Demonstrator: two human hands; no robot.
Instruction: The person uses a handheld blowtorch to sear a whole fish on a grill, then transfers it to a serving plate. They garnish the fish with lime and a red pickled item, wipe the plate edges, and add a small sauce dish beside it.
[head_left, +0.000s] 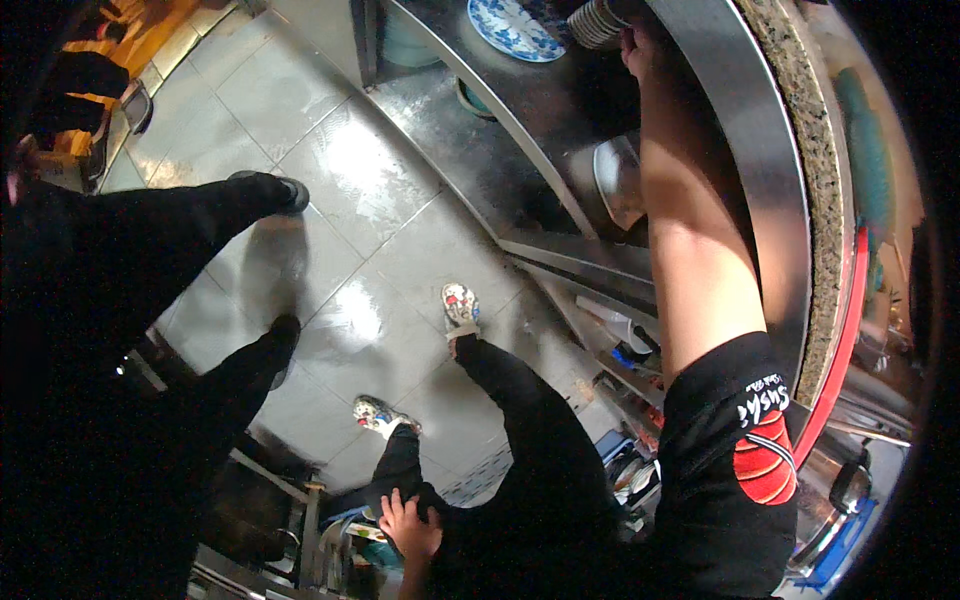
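Note:
My right arm reaches far into a metal shelf unit under the counter. At the shelf's back, my right hand point(638, 54) has its fingers curled against the end of a stack of dishes point(596, 24); the far side of the grip is hidden. Left of the stack lies a blue-and-white patterned plate point(517, 28). Close to my forearm, a pale, shiny dish point(617, 178) sits on the same shelf. Low in the view, my left hand point(410, 526) rests on my dark trouser leg, fingers spread and holding nothing.
A speckled stone countertop point(822, 200) with a metal edge runs above my right arm. Another person's dark-clothed legs point(190, 220) stand at the left on the tiled floor point(350, 230). Lower shelves hold assorted containers point(618, 325). A metal pot point(825, 510) is at lower right.

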